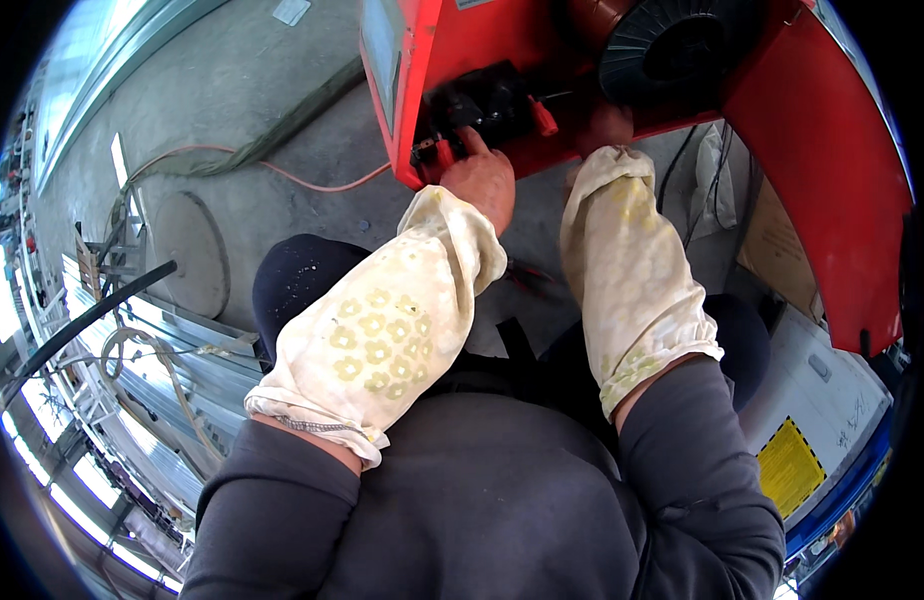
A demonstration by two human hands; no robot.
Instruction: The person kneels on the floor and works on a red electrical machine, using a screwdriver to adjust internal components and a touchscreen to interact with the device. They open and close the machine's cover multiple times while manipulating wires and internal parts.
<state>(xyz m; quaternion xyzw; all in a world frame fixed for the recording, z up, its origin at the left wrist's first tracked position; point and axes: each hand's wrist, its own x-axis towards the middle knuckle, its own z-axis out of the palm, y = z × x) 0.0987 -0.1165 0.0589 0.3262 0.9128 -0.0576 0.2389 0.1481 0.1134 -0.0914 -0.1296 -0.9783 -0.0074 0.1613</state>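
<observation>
A red wire feeder cabinet stands before me with its side panel swung out to the right. Inside it is a black wire feed mechanism with red-handled levers. My left hand reaches to this mechanism; its index finger is stretched out against the black part beside the left red lever, and its other fingers are mostly hidden. In shadow at the cabinet's lower lip is my right hand, below a wire spool with a black flange. Its fingers cannot be made out. Pale sleeve covers wrap both forearms.
A pinkish hose and a long green-grey covered cable cross the concrete floor to the left. Near them lies a round disc. Beneath my arms is a red-handled tool. Right are a cardboard box and a white panel.
</observation>
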